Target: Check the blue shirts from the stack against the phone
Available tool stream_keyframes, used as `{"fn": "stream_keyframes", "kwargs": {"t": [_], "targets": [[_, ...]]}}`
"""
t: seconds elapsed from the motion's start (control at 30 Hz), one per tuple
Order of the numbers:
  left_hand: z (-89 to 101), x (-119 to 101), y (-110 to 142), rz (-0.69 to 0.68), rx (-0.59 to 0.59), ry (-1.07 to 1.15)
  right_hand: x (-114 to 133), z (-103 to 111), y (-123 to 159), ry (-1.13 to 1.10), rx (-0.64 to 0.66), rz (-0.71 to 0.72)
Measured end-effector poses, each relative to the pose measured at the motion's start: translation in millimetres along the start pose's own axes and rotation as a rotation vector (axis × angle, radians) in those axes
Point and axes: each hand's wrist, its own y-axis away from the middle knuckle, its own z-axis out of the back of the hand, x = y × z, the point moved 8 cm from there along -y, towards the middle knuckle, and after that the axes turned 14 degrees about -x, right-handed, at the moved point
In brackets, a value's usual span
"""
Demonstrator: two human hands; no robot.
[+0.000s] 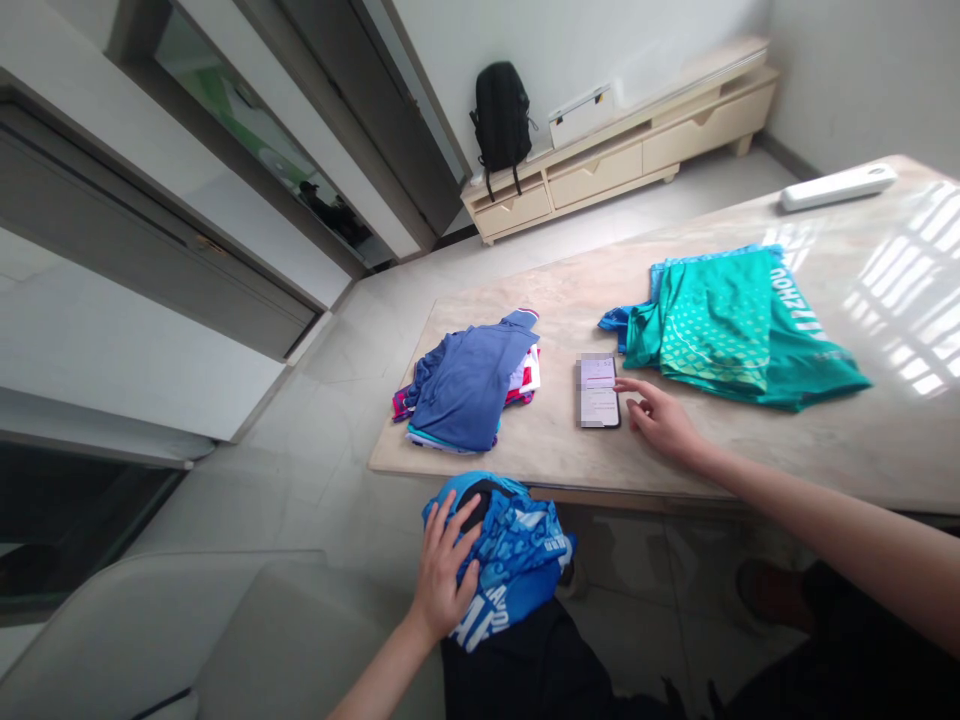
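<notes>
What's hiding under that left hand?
Under the left hand is a bunched blue jersey with white lettering; black trousers show below it. The hand hides part of the jersey, and whatever lies beneath the jersey is covered.

black backpack [502, 115] on cream cabinet [598, 178] | white box [581, 118] beside backpack | grey seat [292, 640] | grey door [375, 110] near cabinet

Green shirt [716, 325] at right has white letters, looks like "ZZHOU". Blue shirt's [521, 560] lettering, bottom centre, is too crumpled; phone [598, 392] text's too tiny.
</notes>
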Motion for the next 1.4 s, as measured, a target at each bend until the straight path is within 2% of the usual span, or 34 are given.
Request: {"fn": "stream_keyframes", "kwargs": {"t": [0.23,0.5,0.7,0.87,0.93,1.17,1.4], "targets": [[-0.3,2,-4,0.006,-0.018,0.021,-2,-1,-1,-0.006,0.0,-0.017],[-0.6,13,-3,0.083,-0.095,0.046,-3,0,1,0.005,-0.007,-0.018],[-2.4,32,1,0.297,-0.186,0.1,-3,-1,0,0.012,-0.005,-0.012],[-2.3,61,4,0.55,-0.335,0.138,-2,0,0,0.019,0.001,-0.007],[-2.3,71,1,0.601,-0.374,0.126,-2,0,0,0.024,0.005,-0.005],[1.9,80,-22,0.559,-0.421,0.049,0,-3,1,0.04,0.048,0.001],[4.3,78,-20,0.545,-0.451,-0.019,-2,-2,1,0.066,0.042,0.007]]}}
